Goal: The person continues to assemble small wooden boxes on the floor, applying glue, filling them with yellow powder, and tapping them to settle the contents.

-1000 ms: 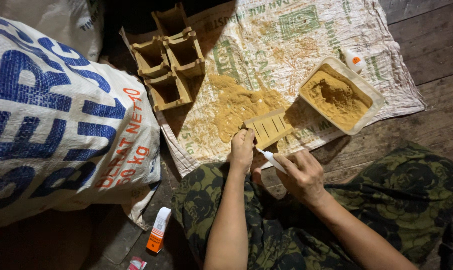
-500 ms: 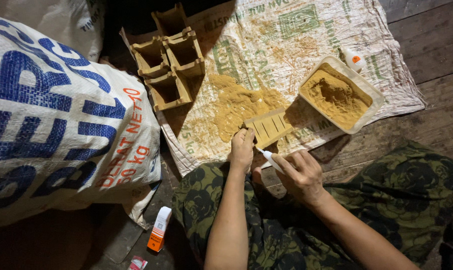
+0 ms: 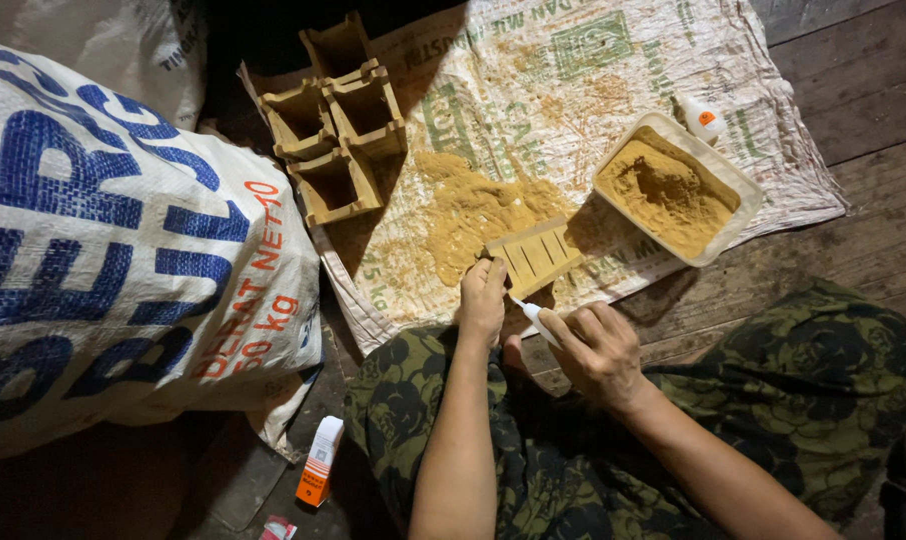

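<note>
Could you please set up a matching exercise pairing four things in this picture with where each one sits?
Things:
1. slatted wooden piece
2. white tray of yellow powder
3. small open wooden boxes
4. orange and white carton

Places:
A. on the dark floor beside the person's knee
B. under the left hand
C. at the mat's far left corner
D. on the mat's right side

Pairs: 1-B, 2-D, 3-C, 4-A

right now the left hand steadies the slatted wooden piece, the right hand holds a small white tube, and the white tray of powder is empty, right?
Not quite: in the head view the white tray is full of yellow-brown powder. The rest holds.
</note>
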